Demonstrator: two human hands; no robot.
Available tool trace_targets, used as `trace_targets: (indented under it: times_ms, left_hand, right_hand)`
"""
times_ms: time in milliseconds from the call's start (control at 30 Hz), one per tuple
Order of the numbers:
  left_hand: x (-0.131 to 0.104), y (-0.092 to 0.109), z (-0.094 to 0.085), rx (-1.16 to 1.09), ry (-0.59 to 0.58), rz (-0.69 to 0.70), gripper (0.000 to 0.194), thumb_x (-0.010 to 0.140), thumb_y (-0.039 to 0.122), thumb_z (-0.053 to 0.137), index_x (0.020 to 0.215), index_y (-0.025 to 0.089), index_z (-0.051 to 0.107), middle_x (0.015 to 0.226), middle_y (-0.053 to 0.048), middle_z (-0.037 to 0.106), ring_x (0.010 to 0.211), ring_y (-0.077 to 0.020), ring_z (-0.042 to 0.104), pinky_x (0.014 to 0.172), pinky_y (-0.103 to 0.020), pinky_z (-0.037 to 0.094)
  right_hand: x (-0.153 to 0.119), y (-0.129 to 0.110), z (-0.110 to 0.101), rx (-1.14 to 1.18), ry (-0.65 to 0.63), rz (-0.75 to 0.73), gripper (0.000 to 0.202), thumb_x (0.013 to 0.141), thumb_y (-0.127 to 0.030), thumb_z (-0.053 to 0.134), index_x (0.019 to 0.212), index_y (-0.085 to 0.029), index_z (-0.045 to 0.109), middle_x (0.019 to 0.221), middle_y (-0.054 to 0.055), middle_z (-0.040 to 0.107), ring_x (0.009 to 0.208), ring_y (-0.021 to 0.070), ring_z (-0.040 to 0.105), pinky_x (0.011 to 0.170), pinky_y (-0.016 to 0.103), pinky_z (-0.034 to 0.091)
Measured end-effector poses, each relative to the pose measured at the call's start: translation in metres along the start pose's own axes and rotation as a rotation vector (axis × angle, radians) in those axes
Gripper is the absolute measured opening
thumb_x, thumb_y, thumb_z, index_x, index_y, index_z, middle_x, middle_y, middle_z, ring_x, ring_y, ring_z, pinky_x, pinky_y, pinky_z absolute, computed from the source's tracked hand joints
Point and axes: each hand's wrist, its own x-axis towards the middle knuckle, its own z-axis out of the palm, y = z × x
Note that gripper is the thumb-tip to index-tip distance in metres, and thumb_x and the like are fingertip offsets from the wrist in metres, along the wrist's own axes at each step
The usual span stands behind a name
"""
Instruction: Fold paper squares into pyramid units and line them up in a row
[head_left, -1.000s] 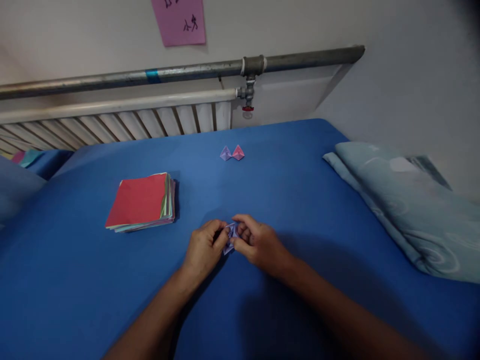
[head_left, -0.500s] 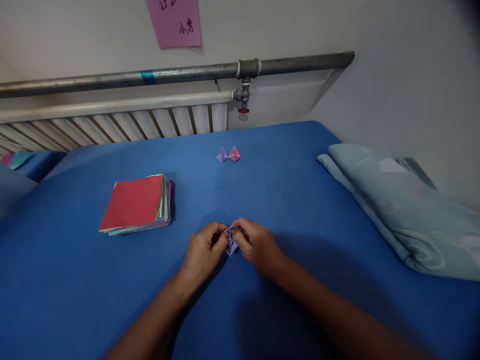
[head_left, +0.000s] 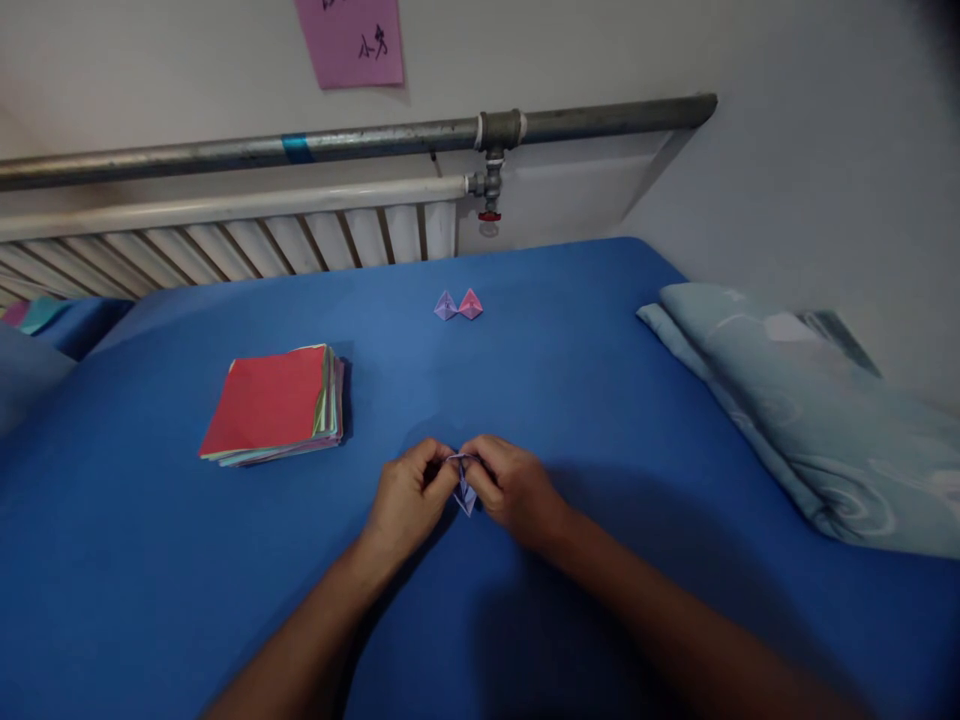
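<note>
A small folded purple paper (head_left: 466, 492) is pinched between both hands, low in the middle of the view, one tip pointing down toward the blue surface. My left hand (head_left: 411, 492) grips its left side with thumb and fingertips. On its right side, my right hand (head_left: 516, 488) closes thumb and fingers on it. The fingers hide its upper part. Farther back lie two small folded pieces, a purple one (head_left: 446, 306) and a pink one (head_left: 470, 304), side by side. A stack of square papers with a red top sheet (head_left: 270, 400) is on the left.
The blue surface (head_left: 555, 370) ends at a white radiator (head_left: 360, 237) and a metal pipe (head_left: 390, 138) at the back. A folded pale green cloth (head_left: 795, 410) lies on the right. A pink note (head_left: 351, 45) is on the wall.
The purple paper's lower tip has shifted slightly down and right, and its visible part looks narrower. Both hands keep their grip. The view has shifted a little.
</note>
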Motion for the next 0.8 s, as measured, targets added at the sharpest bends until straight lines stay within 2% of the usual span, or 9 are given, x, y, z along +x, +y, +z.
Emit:
trace_targets:
  times_ms: [200,367,500,633,800]
  left_hand:
    - [0.0,-0.002,-0.001,0.019,0.011,-0.014,0.02,0.083,0.032,0.051,0.071,0.018,0.058,0.06,0.003,0.053,0.054,-0.0097,0.047,0.052,-0.021,0.038]
    - [0.003,-0.007,-0.005,0.058,-0.065,-0.016,0.016,0.083,0.028,0.052,0.085,0.018,0.065,0.072,-0.001,0.064,0.063,-0.0125,0.057,0.06,-0.024,0.044]
    - [0.004,-0.007,-0.007,0.159,-0.094,0.01,0.012,0.081,0.019,0.055,0.086,0.019,0.066,0.08,-0.002,0.068,0.069,-0.0143,0.061,0.068,-0.028,0.047]
    - [0.003,-0.007,-0.007,0.2,-0.094,0.042,0.011,0.082,0.018,0.055,0.084,0.019,0.065,0.079,-0.002,0.068,0.069,-0.0145,0.061,0.068,-0.028,0.047]
    - [0.003,-0.008,-0.007,0.197,-0.118,0.031,0.013,0.081,0.018,0.054,0.087,0.019,0.066,0.081,-0.002,0.068,0.071,-0.0152,0.061,0.068,-0.029,0.047]
  right_hand:
    - [0.0,-0.001,-0.003,-0.023,0.01,0.038,0.011,0.086,-0.017,0.051,0.078,-0.02,0.057,0.07,0.0,0.06,0.063,0.0119,0.054,0.062,0.024,0.039]
    - [0.002,0.004,-0.007,-0.272,0.02,0.011,0.018,0.088,-0.02,0.051,0.071,-0.019,0.057,0.074,0.003,0.059,0.07,0.0149,0.053,0.068,0.027,0.038]
    - [0.003,0.006,-0.007,-0.396,-0.011,-0.028,0.017,0.088,-0.021,0.053,0.072,-0.018,0.058,0.078,0.005,0.062,0.077,0.0179,0.054,0.073,0.032,0.035]
    - [0.002,0.006,-0.01,-0.271,-0.022,0.041,0.005,0.085,-0.02,0.056,0.084,-0.019,0.061,0.089,0.005,0.065,0.086,0.0185,0.057,0.078,0.033,0.036]
    - [0.002,0.004,-0.016,-0.162,-0.045,0.143,0.014,0.081,-0.017,0.057,0.094,-0.021,0.061,0.099,0.005,0.065,0.094,0.0193,0.058,0.084,0.036,0.037]
